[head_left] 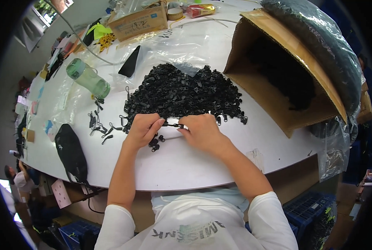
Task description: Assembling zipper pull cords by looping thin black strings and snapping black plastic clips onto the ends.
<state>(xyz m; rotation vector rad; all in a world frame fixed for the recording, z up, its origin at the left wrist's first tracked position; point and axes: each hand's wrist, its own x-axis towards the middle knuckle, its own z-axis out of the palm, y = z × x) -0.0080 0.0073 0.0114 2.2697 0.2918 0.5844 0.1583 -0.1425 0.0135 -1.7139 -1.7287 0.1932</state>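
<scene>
Both my hands are at the near edge of a large heap of black zipper pulls (pixel 186 91) on the white table. My left hand (pixel 144 130) pinches one end of a small black zipper pull (pixel 174 125). The other end is pinched by my right hand (pixel 201 131), so the piece spans the gap between them. Its fine detail is too small to make out. Several loose black zipper sliders (pixel 154 144) lie just beside my left hand. Further left are scattered black cord-loop pulls (pixel 96 123).
An open cardboard box (pixel 256 100) lies on its side at the right, dark inside. A green bottle (pixel 88 78), a phone (pixel 130 61) and a black pouch (pixel 71 152) are on the left. Another carton (pixel 139 23) and a tape roll (pixel 175 14) stand at the back.
</scene>
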